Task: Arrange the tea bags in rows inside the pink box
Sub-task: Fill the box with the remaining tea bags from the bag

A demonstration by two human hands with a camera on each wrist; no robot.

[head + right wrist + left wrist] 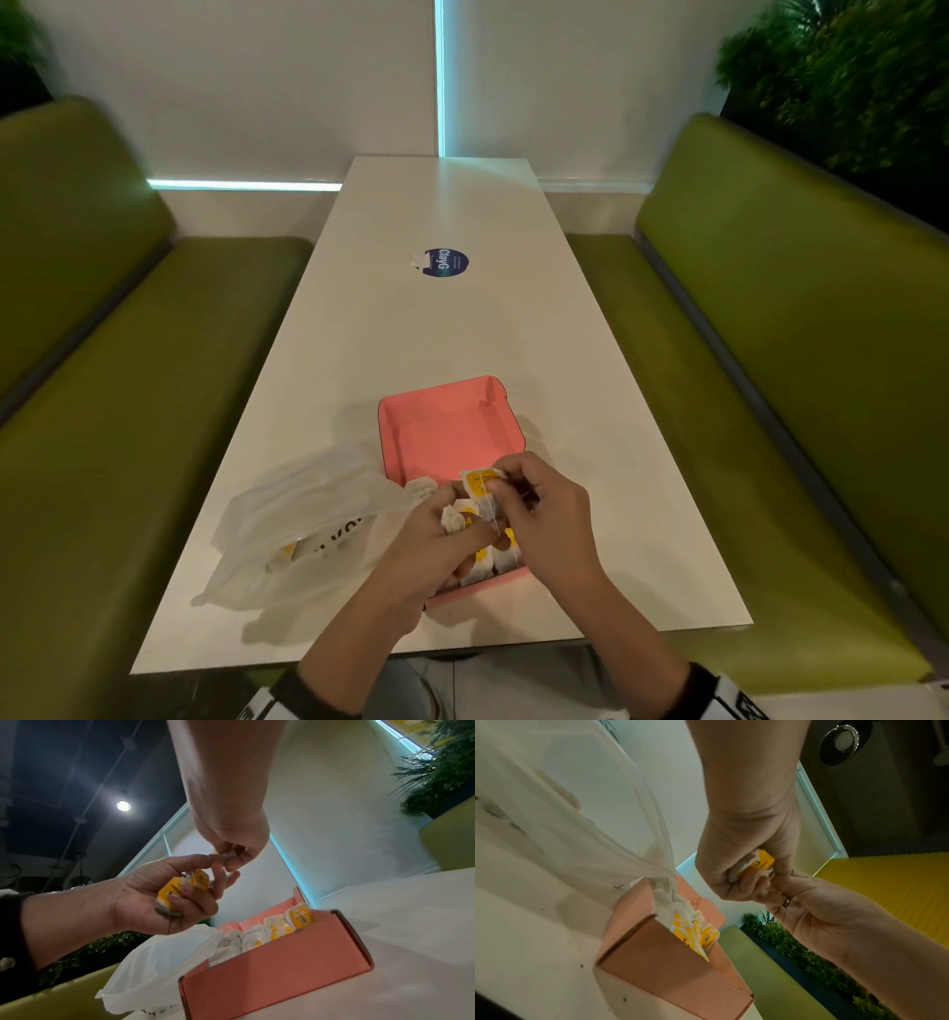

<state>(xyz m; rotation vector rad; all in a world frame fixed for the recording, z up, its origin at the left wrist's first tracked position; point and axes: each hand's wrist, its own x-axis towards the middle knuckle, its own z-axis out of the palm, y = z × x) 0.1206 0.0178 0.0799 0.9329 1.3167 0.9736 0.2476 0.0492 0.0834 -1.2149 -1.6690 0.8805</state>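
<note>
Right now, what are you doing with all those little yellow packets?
A person at a white table is packing tea bags into a pink box. The left hand holds a small bunch of tea bags above the box, and the right hand pinches one of them by its tag or string. Some tea bags already sit in the near part of the box; the far part is bare. A white plastic bag lies left of the box.

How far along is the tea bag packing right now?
Partly done. Several tea bags already fill the near end of the pink box; its far half is bare. The left hand grips a few more bags while the right hand pinches one above the box. Others remain in the plastic bag.
</note>
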